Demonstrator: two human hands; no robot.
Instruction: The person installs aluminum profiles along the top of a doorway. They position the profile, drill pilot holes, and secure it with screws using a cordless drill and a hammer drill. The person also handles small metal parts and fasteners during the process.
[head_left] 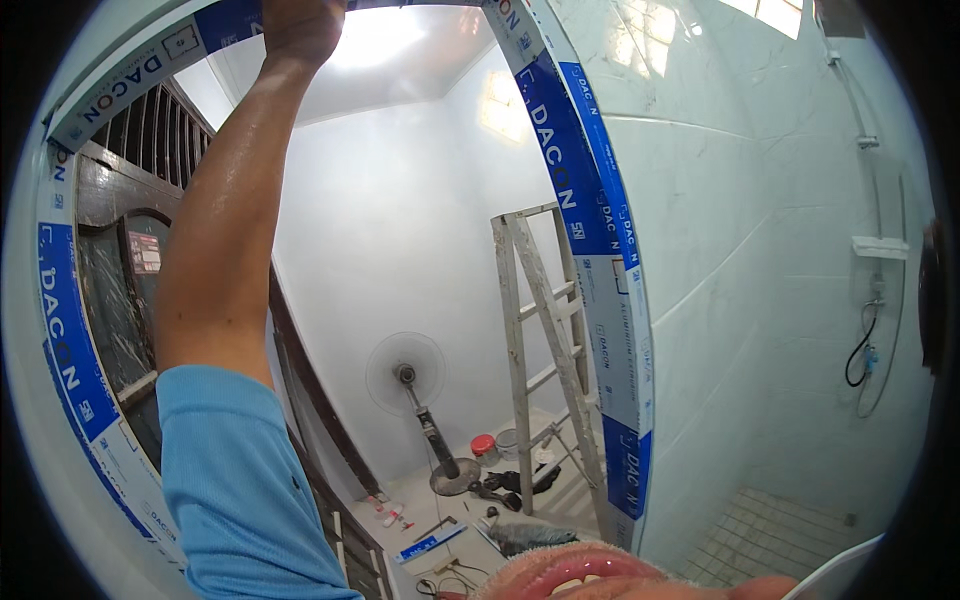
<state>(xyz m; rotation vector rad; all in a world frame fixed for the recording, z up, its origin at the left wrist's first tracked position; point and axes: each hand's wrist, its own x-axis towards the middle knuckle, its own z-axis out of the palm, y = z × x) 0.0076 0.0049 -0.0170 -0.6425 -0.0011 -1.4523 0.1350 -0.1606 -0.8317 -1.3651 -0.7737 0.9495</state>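
Observation:
My left arm, in a light blue sleeve, is raised straight up. My left hand (303, 25) is at the upper edge of the picture, against the top bar of a door frame (222, 26). Its fingers are cut off by the edge, so their grip is hidden. Blue and white printed protective film covers the frame, including its right upright (563, 150) and left upright (62, 320). My right hand is out of the picture.
Through the opening stand a wooden stepladder (548, 300) and a pedestal fan (430, 435). Red-lidded tub (483, 446), black cloth, tools and cables lie on the floor. A dark wooden door (115, 260) is at left. Right, a tiled shower area has a hose and shelf (880, 247).

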